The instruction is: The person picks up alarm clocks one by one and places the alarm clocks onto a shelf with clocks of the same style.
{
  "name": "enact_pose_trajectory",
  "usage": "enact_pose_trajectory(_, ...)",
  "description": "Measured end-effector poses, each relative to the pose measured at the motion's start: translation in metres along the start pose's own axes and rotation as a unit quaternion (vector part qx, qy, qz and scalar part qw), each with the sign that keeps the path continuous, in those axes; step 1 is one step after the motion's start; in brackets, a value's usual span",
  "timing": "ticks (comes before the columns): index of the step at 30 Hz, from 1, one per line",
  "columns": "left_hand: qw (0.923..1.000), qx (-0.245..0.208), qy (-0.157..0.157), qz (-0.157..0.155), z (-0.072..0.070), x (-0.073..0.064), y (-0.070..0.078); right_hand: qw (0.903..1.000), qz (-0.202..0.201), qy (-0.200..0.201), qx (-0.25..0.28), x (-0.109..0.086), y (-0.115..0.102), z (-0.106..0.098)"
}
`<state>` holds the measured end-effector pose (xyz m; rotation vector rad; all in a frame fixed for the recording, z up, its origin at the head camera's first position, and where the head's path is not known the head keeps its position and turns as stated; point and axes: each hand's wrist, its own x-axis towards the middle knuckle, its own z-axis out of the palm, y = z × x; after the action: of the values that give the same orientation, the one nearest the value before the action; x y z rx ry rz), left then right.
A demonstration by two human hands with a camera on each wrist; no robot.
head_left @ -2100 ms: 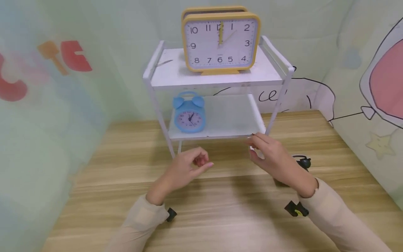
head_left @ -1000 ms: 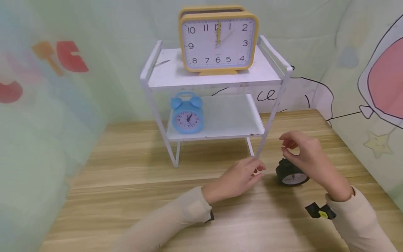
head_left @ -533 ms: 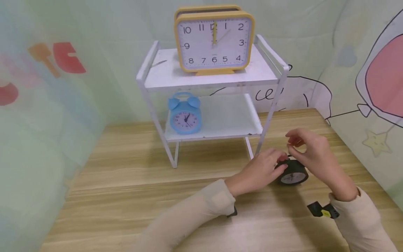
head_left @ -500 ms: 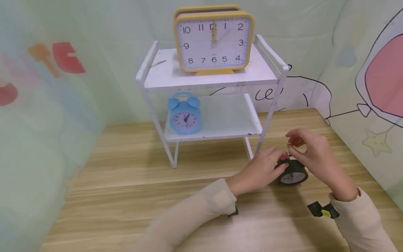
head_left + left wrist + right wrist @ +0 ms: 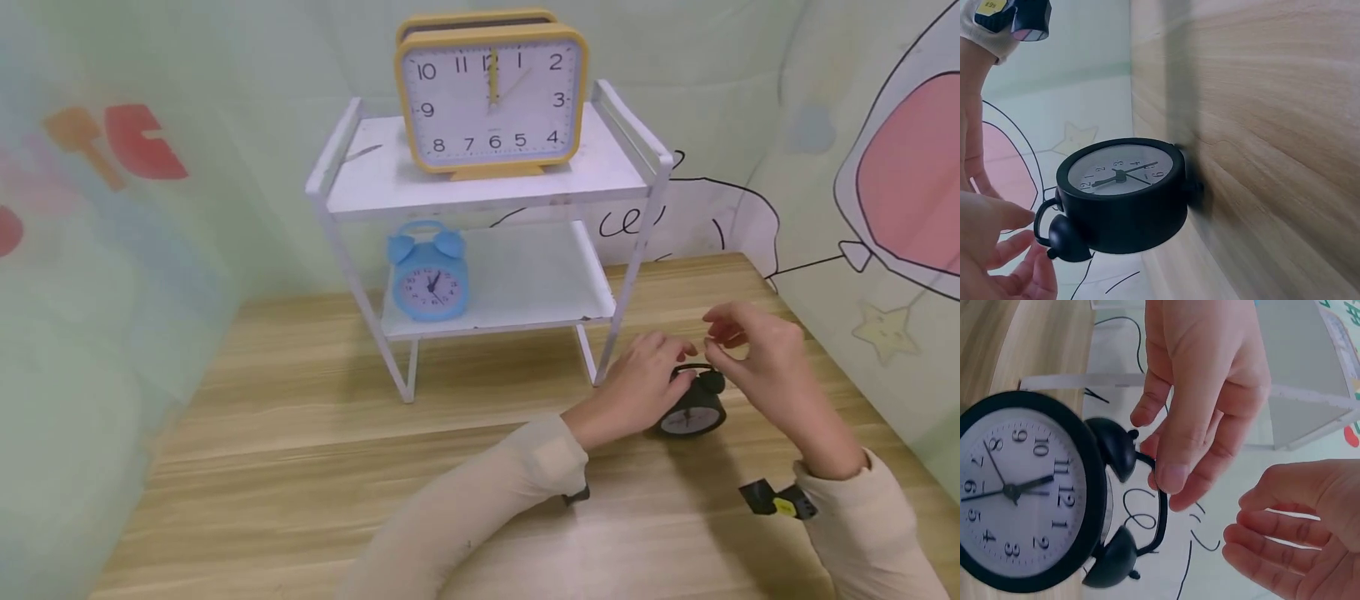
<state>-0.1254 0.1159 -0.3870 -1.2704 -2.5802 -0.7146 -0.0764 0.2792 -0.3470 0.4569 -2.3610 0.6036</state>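
Note:
A black twin-bell alarm clock (image 5: 692, 410) is on the wooden table, right of the shelf, with its white face toward me. My left hand (image 5: 637, 385) is at its top; the thumb and fingers lie on either side of the handle (image 5: 1163, 515), pinching it. In the right wrist view, the left thumb (image 5: 1175, 469) covers part of that handle. The right hand (image 5: 765, 358) hovers just right of the clock's top, with fingers loosely bent and nothing held. It appears beside the left hand in the right wrist view, apart from the clock.
A white two-tier shelf (image 5: 487, 193) stands behind the hands. On its top tier is a yellow-framed clock (image 5: 491, 100); a blue twin-bell alarm clock (image 5: 430, 279) occupies the lower tier's left side. Printed curtains (image 5: 892, 200) enclose the table.
My left hand has crossed rightward from before the shelf to the black clock's handle. The right hand has moved right, away from the shelf's corner. The view has shifted slightly right.

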Motion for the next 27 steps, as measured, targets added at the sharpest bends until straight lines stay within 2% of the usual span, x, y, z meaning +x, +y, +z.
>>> enact_pose_trajectory(6, 0.9998, 0.014, -0.002, -0.015, 0.004, 0.003, 0.0, 0.9994, 0.034, -0.002, -0.012, -0.008, 0.01, -0.002)
enact_pose_trajectory(16, 0.9996, -0.02, 0.011, -0.018, 0.008, 0.003, -0.004, 0.992, 0.121, -0.036, -0.003, -0.024, 0.031, 0.004)
enact_pose_trajectory(27, 0.9995, -0.014, 0.025, -0.012, 0.003, -0.003, -0.008, 0.9919, 0.119, -0.043, 0.012, -0.031, 0.043, 0.015)
